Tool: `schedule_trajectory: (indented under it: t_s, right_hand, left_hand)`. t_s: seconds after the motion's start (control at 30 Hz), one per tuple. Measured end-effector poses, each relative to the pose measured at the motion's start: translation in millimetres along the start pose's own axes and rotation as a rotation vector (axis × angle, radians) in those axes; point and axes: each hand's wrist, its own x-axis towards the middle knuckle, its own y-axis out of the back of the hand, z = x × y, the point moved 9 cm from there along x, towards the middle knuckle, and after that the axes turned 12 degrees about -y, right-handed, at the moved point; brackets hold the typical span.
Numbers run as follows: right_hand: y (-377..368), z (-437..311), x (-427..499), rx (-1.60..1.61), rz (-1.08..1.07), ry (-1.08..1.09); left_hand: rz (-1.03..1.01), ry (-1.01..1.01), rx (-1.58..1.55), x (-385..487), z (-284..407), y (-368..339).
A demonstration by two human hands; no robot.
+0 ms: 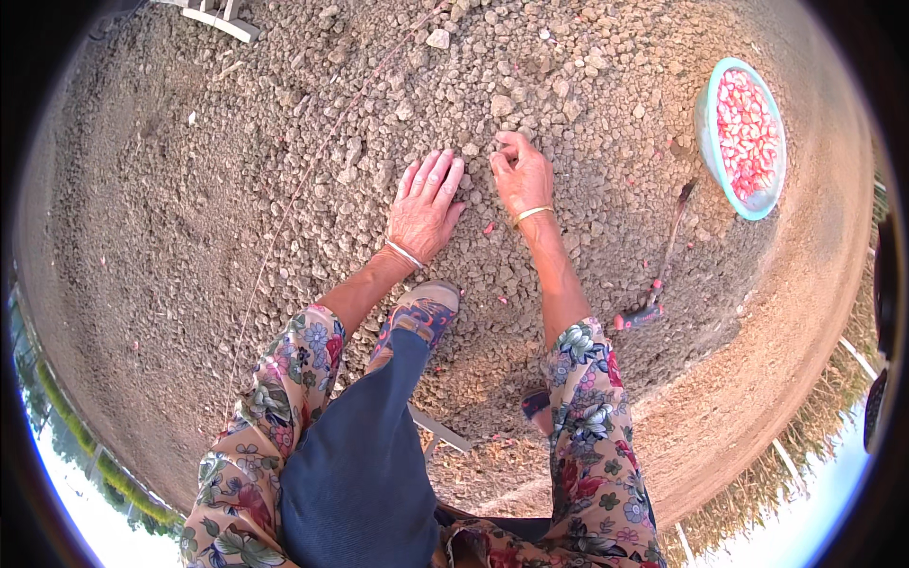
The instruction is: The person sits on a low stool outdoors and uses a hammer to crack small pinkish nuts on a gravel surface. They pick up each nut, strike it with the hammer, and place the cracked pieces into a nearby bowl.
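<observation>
My left hand (429, 206) rests palm down on cloddy brown soil (341, 177), its fingers pointing forward and touching the clods. To its right, my right hand (522, 174) is at the soil with its fingers curled and the thumb near the index finger; whether something small is between them cannot be told. A few pink-red bits lie on the soil, one (488, 228) between the hands. Farther right stands a light green bowl (760, 207) holding many pink and white pieces that look like garlic cloves (746, 135).
A hand tool with a thin metal shank and a dark, red-tipped handle (639, 317) lies right of my right arm. A string (287, 206) runs across the soil at left. My shoe (431, 302) is just behind my left hand. A pale frame piece (224, 25) sits at upper left.
</observation>
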Motion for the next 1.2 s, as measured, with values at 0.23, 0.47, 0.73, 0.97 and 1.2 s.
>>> schedule_trajectory:
  t_s: [0.23,0.47,0.73,0.97,1.2]
  right_hand:
    - [14,-32,64,0.088,0.048,0.26]
    - [23,-47,73,-0.053,0.234,0.251]
    - [52,-60,90,-0.092,0.336,0.193]
    - [90,-54,107,-0.318,0.507,0.16]
    - [67,-63,131,-0.264,0.487,0.237]
  left_hand:
    - [-0.007,0.001,0.081,-3,0,-8]
    - [0.01,-0.014,0.109,-2,2,-9]
    - [0.027,-0.048,0.125,0,6,-11]
    - [-0.009,-0.029,0.132,-1,3,-12]
    - [0.012,-0.044,0.16,1,4,-11]
